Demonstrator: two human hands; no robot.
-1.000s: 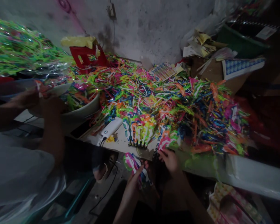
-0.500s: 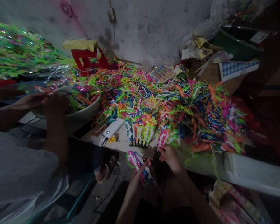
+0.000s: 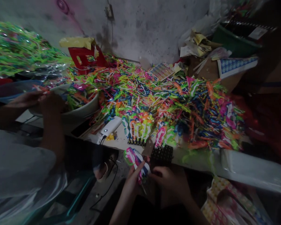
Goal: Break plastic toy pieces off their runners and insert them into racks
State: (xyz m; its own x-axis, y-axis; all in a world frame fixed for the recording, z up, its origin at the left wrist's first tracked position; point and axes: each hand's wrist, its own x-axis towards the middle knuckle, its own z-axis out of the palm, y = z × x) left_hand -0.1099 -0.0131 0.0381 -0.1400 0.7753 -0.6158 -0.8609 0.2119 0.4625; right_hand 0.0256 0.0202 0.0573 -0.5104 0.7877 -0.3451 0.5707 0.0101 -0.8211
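My left hand is wrapped round a bundle of colourful plastic pieces, pink, white, green and blue. At the bundle's lower right edge, the bent fingers of my right hand are closed together; what they pinch is too dark to make out. Just beyond that hand lies a black rack with holes, a pink-and-white piece standing at its far left corner. Another black rack to its left carries a row of upright pieces in blue, orange, yellow and green.
A large heap of loose plastic pieces covers the table behind. At left, a co-worker's hands work over a white basin. A white power bank with a cable, a red stool and a white plastic-wrapped block are around.
My right hand has left the right-hand rack and come down toward me to the bundle, uncovering the rack. My left hand still holds the bundle. The view has shifted slightly.
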